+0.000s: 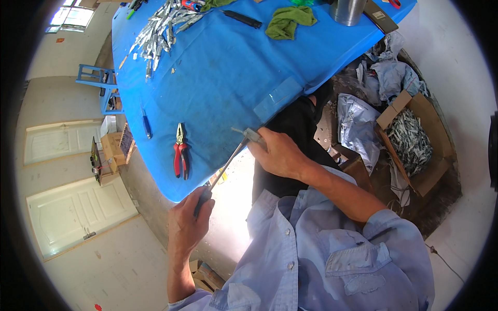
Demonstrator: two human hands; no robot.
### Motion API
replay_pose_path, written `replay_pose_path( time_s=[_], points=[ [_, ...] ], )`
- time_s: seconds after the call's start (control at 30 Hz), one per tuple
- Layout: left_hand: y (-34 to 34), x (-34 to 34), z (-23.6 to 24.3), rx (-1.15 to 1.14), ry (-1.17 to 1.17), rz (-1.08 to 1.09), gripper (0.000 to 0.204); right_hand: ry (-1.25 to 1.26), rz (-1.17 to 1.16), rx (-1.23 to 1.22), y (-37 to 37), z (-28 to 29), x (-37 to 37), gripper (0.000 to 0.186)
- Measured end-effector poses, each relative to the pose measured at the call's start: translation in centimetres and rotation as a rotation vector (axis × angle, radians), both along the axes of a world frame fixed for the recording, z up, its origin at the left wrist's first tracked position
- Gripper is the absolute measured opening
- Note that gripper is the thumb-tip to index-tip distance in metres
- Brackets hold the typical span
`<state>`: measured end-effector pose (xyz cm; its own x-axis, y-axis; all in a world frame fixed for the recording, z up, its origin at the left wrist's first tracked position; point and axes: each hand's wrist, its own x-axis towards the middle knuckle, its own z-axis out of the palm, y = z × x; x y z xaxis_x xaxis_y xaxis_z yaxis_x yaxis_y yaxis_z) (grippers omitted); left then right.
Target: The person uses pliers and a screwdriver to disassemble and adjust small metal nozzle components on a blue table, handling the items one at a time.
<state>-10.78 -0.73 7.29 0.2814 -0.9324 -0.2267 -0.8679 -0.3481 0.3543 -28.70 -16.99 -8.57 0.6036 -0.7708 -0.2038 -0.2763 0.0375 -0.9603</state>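
Both of my hands are over the near edge of a blue-covered table (207, 93). My left hand (188, 220) is closed around the dark handle of a screwdriver (226, 166), whose long thin shaft slants up to the right. At its far end, the tip meets a small grey metal piece (253, 136). My right hand (282, 154) pinches that piece; the fingers partly cover it. Left of them on the cloth lie red-and-black pliers (180, 155), jaws pointing away. Farther left lies a second screwdriver with a blue handle (147, 126).
A heap of silvery metal pieces (161, 33) covers the far left tabletop. A black tool (242, 19), green cloth (290, 22) and metal cup (346, 11) lie farther back. At right, a cardboard box (438, 171) of silvery scraps stands beside a silver bag (358, 127).
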Motion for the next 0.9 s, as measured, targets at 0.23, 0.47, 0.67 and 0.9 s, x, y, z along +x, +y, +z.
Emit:
replay_pose_path(
  time_s=[0.23,0.47,0.67,0.9],
  points=[
    [0.2,0.3,-0.5,-0.009,0.018,-0.007,0.027,-0.064,-0.059,0.025,0.4,-0.4,0.2,0.031],
    [0.4,0.8,-1.6,-0.056,-0.003,-0.061,0.027,-0.042,-0.028,-0.004,0.3,-0.3,0.2,0.03],
    [0.4,0.1,-2.0,-0.03,-0.146,-0.129,0.025,0.092,0.031,-0.191,0.3,-0.2,0.3,0.029],
    [0.3,1.0,-2.5,0.022,-0.188,-0.154,0.026,0.124,0.094,-0.31,-0.4,-0.2,-0.2,0.028]
  ],
)
